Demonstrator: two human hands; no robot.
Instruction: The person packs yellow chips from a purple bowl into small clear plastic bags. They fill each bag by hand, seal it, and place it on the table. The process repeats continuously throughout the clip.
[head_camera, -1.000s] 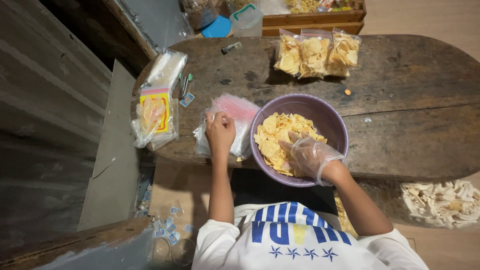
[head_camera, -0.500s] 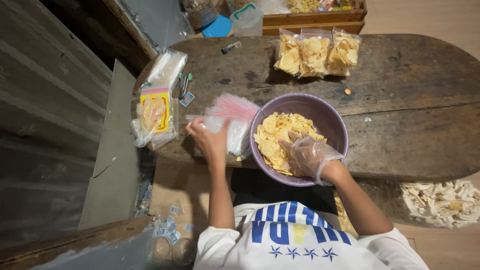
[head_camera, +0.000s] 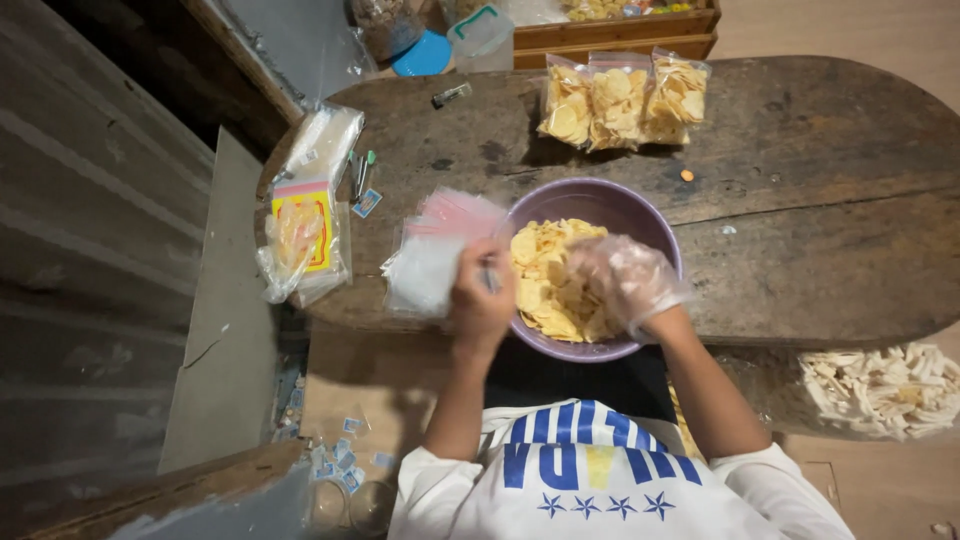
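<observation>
The left hand (head_camera: 481, 300), bare, sits at the near left rim of the purple bowl (head_camera: 640, 215), its fingers curled shut around the edge of a small clear plastic bag (head_camera: 425, 270); the bag trails off to the left, blurred, so its mouth cannot be made out. The right hand (head_camera: 625, 280) wears a loose, crinkled see-through glove and rests inside the bowl, fingers loosely bent down onto the pale yellow chips (head_camera: 545, 275); whether it grips any is hidden by the glove. The chips are thin, curled discs that fill the left part of the round, smooth bowl. Just left of the left hand lies a stack of empty bags with pink strips (head_camera: 455, 212), soft and glossy. Further left, at the table's end, lie a yellow and red printed packet (head_camera: 305, 225) and a long clear packet (head_camera: 322, 145), with a small blue label (head_camera: 366, 203) beside them. On the far side stand three filled bags of chips (head_camera: 622, 98), touching one another. The wooden table (head_camera: 820, 200) is dark, worn and cracked, with rounded ends. Beyond it a wooden crate (head_camera: 620, 30) and a blue lid (head_camera: 422, 55) are cut off by the frame. At near right lies a heap of pale strips (head_camera: 880, 385), partly out of view.
</observation>
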